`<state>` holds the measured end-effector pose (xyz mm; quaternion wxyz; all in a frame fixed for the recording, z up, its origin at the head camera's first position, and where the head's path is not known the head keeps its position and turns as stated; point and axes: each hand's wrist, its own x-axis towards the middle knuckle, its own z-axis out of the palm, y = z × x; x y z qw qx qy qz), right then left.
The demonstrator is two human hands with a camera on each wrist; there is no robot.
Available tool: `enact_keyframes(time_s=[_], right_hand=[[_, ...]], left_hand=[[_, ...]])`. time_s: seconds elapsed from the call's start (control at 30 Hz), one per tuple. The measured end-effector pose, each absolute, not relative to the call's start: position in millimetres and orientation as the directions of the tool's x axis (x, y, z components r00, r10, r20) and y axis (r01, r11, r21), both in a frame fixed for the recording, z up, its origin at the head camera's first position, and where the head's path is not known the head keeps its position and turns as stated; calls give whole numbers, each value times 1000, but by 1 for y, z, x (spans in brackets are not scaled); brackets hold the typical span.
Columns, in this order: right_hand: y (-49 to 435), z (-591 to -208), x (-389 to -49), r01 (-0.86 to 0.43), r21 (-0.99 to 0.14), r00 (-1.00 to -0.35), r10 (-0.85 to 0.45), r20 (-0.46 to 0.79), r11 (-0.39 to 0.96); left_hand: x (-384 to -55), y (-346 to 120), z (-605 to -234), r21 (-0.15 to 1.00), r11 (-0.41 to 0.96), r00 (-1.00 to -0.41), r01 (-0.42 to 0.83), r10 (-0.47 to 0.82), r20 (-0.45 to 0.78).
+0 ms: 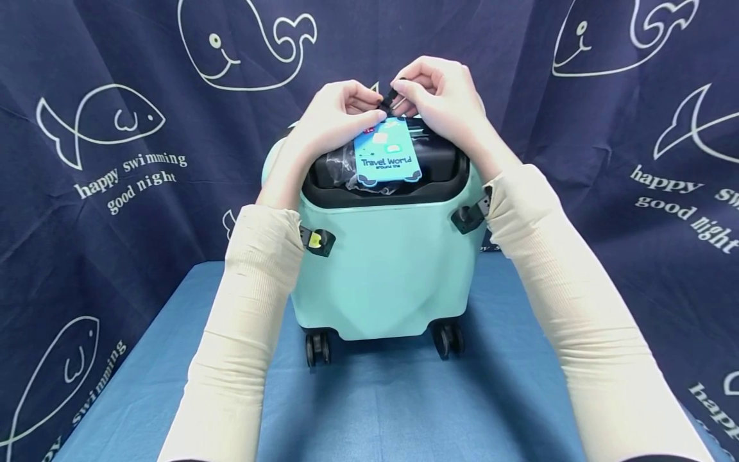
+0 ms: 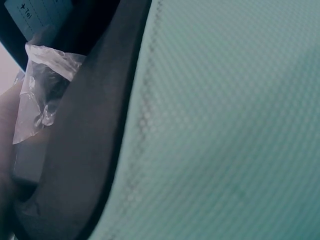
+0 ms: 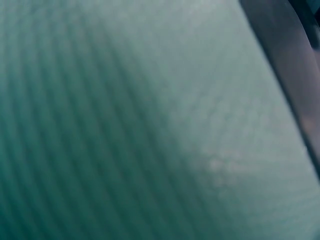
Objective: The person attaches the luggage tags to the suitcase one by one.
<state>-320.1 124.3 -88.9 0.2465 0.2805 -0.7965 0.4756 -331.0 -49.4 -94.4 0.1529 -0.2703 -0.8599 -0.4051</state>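
A mint-green suitcase (image 1: pixel 387 269) stands upright on its black wheels. Over its black top panel hangs a blue luggage tag (image 1: pixel 388 151) lettered "Travel World". My left hand (image 1: pixel 335 119) pinches the tag's black strap (image 1: pixel 389 99) near the tag, while my right hand (image 1: pixel 447 99) pinches it higher up, to the right. Crumpled clear plastic (image 2: pixel 37 95) lies by the black panel in the left wrist view, where the tag's printed back (image 2: pixel 42 17) shows at the top corner. Only the suitcase's ribbed shell (image 3: pixel 125 125) and dark trim fill the right wrist view.
The suitcase rests on a blue cloth-covered table (image 1: pixel 369 410). Behind and at the sides hangs a navy curtain (image 1: pixel 115 51) with white whale and fish drawings. Small black devices (image 1: pixel 319 242) are strapped at both wrists, close to the suitcase front.
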Motion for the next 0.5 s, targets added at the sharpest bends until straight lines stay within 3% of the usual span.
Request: enact_keyframes(time_s=[0.27, 0.5], right_hand=[[125, -89, -322, -672, -651, -735, -211, 645, 354], [127, -90, -327, -721, -647, -693, -234, 682, 249]], left_hand=[[-332, -50, -95, 601, 541, -806, 588, 337, 486], [-331, -50, -94, 610, 552, -819, 569, 315, 479]])
